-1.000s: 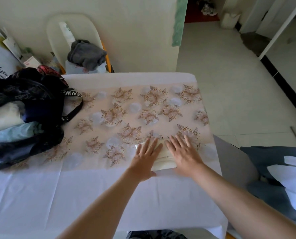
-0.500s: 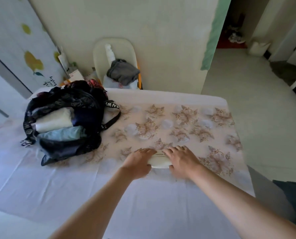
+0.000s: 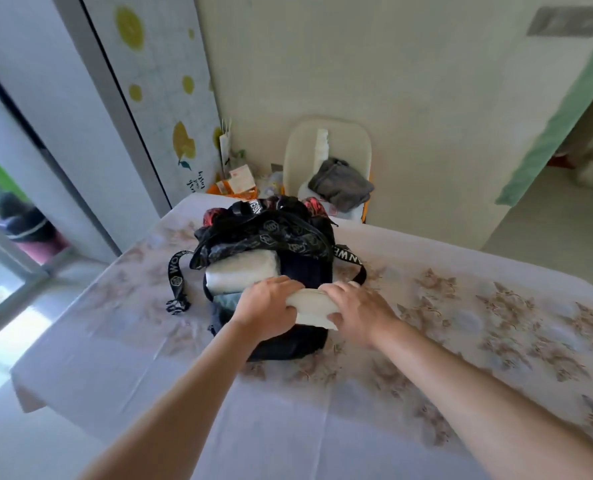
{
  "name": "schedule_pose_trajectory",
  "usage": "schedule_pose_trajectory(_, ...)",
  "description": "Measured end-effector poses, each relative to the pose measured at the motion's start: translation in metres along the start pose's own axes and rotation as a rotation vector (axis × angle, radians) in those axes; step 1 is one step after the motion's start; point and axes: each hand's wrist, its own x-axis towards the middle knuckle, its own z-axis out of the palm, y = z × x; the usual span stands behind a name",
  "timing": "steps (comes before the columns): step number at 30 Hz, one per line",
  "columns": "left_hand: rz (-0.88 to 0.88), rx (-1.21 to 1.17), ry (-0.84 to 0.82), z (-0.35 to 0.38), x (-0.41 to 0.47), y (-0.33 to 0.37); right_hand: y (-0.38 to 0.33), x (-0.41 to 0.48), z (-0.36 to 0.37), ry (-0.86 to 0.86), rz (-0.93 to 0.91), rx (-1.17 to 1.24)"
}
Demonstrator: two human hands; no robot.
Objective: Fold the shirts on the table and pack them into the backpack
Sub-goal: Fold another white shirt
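Note:
A black backpack (image 3: 274,237) lies open on the table (image 3: 288,427), its mouth facing me. Inside it I see a folded white shirt (image 3: 241,271) and a pale blue one (image 3: 226,301) below it. I hold a folded cream shirt (image 3: 314,306) over the backpack's opening. My left hand (image 3: 265,308) grips its left end and my right hand (image 3: 355,311) grips its right end, fingers curled round the fabric.
The table wears a white cloth with a floral runner (image 3: 496,313). Behind it a cream chair (image 3: 326,157) holds a grey garment (image 3: 340,183). Paper bags (image 3: 236,181) stand in the far corner. A glass door (image 3: 8,216) is at the left.
Both hands went from pressing the folded cream shirt flat on the table to gripping it, then carried it left to the backpack's opening. My view turned left.

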Motion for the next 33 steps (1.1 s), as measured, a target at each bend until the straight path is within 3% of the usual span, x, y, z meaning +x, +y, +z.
schedule_pose_trajectory(7,-0.048,-0.150,-0.094,-0.035,0.038,-0.118,-0.055,0.097,-0.005,-0.038,0.084,0.214)
schedule_pose_trajectory(13,-0.008,-0.143,-0.167,-0.001,0.051,-0.158,-0.078,0.136,0.014,-0.207,0.207,-0.008)
schedule_pose_trajectory(16,0.059,-0.075,-0.048,-0.004,0.062,-0.160,-0.088,0.154,0.014,-0.221,0.169,-0.069)
schedule_pose_trajectory(20,0.128,-0.037,0.256,-0.015,0.081,-0.172,-0.095,0.168,0.026,-0.256,0.107,-0.075)
schedule_pose_trajectory(21,0.137,0.012,0.254,-0.016,0.087,-0.179,-0.093,0.170,0.028,-0.240,0.095,-0.081)
schedule_pose_trajectory(26,0.123,0.390,-0.147,-0.028,0.122,-0.199,-0.085,0.173,0.026,-0.179,0.052,-0.036)
schedule_pose_trajectory(28,0.118,0.464,-0.144,-0.040,0.135,-0.199,-0.083,0.175,0.020,-0.170,0.059,0.045)
schedule_pose_trajectory(33,-0.043,0.218,0.017,-0.082,0.167,-0.200,-0.077,0.176,-0.007,-0.099,0.183,0.325)
